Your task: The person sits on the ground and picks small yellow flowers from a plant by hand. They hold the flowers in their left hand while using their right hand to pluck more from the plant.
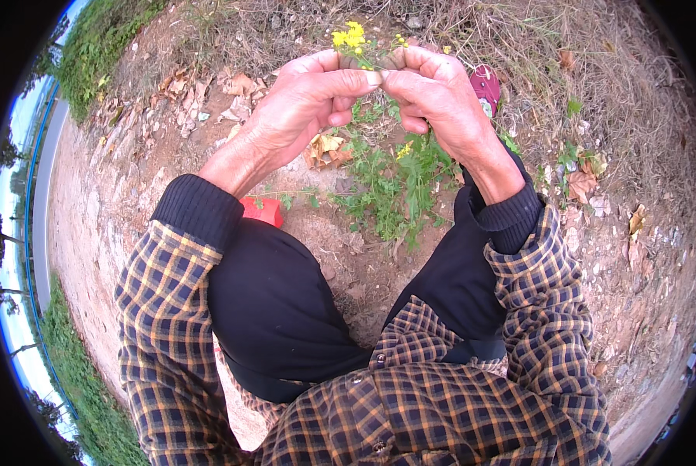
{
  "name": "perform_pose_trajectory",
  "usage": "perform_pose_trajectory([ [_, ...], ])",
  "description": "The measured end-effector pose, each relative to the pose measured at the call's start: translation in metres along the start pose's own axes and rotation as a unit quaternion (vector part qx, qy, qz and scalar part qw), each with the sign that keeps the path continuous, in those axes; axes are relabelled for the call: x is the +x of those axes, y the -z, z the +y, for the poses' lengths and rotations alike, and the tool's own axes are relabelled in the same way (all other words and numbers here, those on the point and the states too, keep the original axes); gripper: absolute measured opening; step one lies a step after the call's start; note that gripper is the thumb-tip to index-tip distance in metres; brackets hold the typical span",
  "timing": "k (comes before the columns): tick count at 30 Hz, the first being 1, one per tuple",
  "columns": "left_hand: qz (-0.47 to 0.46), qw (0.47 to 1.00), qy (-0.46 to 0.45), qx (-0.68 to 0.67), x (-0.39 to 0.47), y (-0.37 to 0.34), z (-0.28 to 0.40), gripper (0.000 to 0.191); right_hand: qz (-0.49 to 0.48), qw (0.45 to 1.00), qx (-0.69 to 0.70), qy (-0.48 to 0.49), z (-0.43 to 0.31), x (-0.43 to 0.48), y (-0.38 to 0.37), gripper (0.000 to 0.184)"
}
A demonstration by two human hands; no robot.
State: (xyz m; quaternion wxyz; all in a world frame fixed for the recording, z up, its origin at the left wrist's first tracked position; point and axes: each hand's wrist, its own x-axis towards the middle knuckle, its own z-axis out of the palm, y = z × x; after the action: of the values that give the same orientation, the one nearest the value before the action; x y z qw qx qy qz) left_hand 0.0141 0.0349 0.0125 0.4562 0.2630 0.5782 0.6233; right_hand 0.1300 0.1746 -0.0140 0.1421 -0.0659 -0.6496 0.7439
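Observation:
My left hand (313, 87) and my right hand (435, 93) meet thumb to thumb at the top of the head view. Between their fingertips they pinch a thin green sprig with yellow flowers (351, 38) and several small round buds. The thumbs hide part of its stem. Below the hands a leafy green plant (397, 180) grows from the soil between my knees. A small yellow bloom (405, 150) shows among its leaves.
A bright red object (263, 211) lies partly hidden beside my left knee. A maroon shoe (485, 87) shows past my right wrist. Dry leaves (324, 150) and dry grass (558, 70) cover the ground. At the far left runs a paved road (48, 151).

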Motion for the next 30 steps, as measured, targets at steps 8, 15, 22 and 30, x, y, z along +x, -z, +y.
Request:
perform_pose_trajectory([
  [8,-0.048,0.999,0.016,-0.019,0.0,0.012,-0.006,0.009,-0.006,0.998,0.056,-0.004,0.003,0.001,0.004,0.018],
  [15,-0.055,0.998,0.002,-0.035,-0.003,0.008,-0.007,0.013,-0.023,0.998,0.061,-0.026,0.002,-0.002,0.004,0.016],
  [22,-0.055,0.995,0.056,0.067,-0.001,0.011,-0.003,0.012,-0.06,0.993,0.064,-0.074,0.003,0.002,0.009,0.017],
  [30,-0.027,0.995,0.058,0.08,-0.008,0.007,0.001,0.005,-0.052,0.995,-0.009,-0.085,-0.009,0.0,0.007,0.011],
])
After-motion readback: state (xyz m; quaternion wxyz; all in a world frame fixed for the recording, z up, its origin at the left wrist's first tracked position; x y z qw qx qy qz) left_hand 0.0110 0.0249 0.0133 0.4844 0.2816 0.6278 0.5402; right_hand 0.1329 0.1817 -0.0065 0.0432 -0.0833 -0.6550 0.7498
